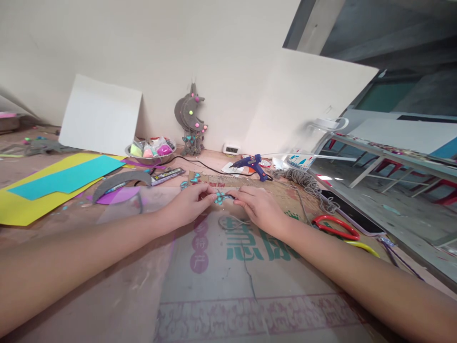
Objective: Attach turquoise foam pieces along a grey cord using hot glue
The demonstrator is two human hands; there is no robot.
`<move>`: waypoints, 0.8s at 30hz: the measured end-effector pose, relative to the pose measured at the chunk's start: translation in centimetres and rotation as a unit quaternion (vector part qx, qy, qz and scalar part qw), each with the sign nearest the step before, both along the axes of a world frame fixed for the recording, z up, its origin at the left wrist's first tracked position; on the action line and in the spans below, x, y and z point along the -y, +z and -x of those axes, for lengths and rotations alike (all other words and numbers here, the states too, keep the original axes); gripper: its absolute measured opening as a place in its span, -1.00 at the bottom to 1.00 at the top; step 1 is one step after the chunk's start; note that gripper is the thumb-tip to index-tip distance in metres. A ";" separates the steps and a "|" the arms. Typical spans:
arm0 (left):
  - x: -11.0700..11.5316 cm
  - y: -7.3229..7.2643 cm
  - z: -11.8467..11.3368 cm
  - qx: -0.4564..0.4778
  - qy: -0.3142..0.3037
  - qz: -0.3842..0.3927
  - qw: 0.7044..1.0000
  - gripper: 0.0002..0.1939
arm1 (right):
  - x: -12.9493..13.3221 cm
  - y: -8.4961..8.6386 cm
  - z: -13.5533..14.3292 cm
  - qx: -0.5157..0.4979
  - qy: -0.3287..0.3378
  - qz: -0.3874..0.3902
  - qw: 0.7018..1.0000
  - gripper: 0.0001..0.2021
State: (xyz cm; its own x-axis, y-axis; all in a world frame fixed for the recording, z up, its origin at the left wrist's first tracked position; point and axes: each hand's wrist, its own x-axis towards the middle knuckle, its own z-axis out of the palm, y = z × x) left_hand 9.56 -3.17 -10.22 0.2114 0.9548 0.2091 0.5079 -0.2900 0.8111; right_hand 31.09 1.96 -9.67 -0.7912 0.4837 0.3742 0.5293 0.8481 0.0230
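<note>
In the head view my left hand [191,202] and my right hand [259,207] meet over the middle of the table, fingers pinched. Between the fingertips is a small turquoise piece with dark lines [220,197], shaped like a flower or butterfly. My left thumb and forefinger hold its left side, and my right fingertips close on its right side. More small turquoise pieces [194,178] lie just beyond my left hand. Under my wrists a clear plastic sheet [135,276] covers printed cardboard [285,286]. A loop of grey cord [232,223] lies below the hands.
A blue glue gun [254,166] stands behind my right hand, near a grey yarn bundle [303,180]. Red-handled scissors [335,226] and a phone [352,212] lie right. Left are coloured sheets [67,176], a grey crescent [121,181] and a bowl [152,157]. A moon ornament [191,114] hangs behind.
</note>
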 end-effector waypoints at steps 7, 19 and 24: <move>0.1 0.1 -0.1 0.035 0.001 0.025 0.999 -0.72 | -0.2 -0.2 -0.1 -0.085 -0.035 0.030 0.995 -0.64; 0.2 0.5 0.0 0.012 0.047 -0.010 0.999 -0.75 | 0.3 0.0 -0.2 -0.044 -0.015 -0.032 0.998 -0.64; 0.4 0.8 -0.1 0.007 0.048 -0.024 0.999 -0.76 | 0.3 -0.2 -0.2 -0.017 -0.018 -0.060 0.998 -0.63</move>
